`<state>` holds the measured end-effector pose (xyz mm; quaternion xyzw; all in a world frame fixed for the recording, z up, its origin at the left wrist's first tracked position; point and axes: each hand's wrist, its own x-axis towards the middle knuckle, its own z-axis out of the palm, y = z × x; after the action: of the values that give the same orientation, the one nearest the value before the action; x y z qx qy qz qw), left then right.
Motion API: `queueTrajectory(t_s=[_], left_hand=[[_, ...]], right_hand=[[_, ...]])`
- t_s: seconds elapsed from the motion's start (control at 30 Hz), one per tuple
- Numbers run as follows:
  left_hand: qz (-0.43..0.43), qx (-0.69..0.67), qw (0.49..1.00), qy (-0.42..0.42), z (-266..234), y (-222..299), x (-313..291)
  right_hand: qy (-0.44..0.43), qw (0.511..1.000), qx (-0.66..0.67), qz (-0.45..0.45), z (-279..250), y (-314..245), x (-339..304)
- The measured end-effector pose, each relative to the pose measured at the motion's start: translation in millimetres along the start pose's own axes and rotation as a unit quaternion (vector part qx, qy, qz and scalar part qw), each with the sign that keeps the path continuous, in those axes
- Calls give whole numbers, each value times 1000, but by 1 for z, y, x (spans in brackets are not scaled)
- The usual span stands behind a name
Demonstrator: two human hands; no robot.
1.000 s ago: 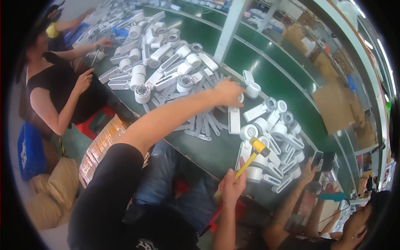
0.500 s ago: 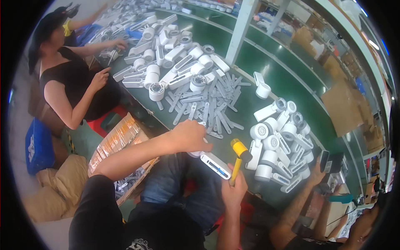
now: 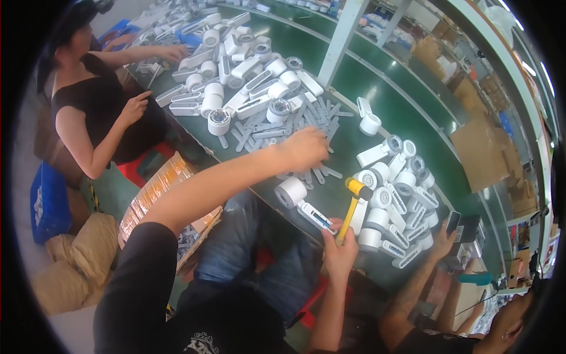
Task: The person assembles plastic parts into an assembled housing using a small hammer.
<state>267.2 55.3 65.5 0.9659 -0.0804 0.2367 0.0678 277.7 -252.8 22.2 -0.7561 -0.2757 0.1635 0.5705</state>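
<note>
My right hand (image 3: 340, 251) grips a mallet (image 3: 349, 217) with a yellow handle and a yellow and black head, held upright. The same hand pinches the handle end of a white hair-dryer-shaped housing (image 3: 316, 217). Its round head (image 3: 290, 192) points away to the left, and a blue part shows in the handle's open slot. My left hand (image 3: 306, 147) is over the near right side of a heap of flat grey strips (image 3: 265, 134), fingers curled down among them. Whatever those fingers hold is hidden.
White housings lie heaped beyond the strips (image 3: 253, 74) and at the right (image 3: 383, 200). One housing (image 3: 370, 124) lies alone. A co-worker (image 3: 88, 106) sits at left; another person's hand (image 3: 443, 241) is at right. An open carton (image 3: 154, 194) stands by my left side.
My left hand has left the housing and moved away from me to the grey strips. The housing's round head now shows uncovered. My right hand, with mallet and housing, has shifted slightly right.
</note>
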Motion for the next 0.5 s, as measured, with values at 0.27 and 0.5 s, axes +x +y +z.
queueTrajectory(t_s=[0.27, 0.5], left_hand=[[-14, -19, 991, -135, 10, -15, 8], [-45, -158, 986, 36, 1, -13, 20]], right_hand=[[9, 996, 37, 84, 2, -12, -2], [39, 996, 75, 39, 3, -21, -7]])
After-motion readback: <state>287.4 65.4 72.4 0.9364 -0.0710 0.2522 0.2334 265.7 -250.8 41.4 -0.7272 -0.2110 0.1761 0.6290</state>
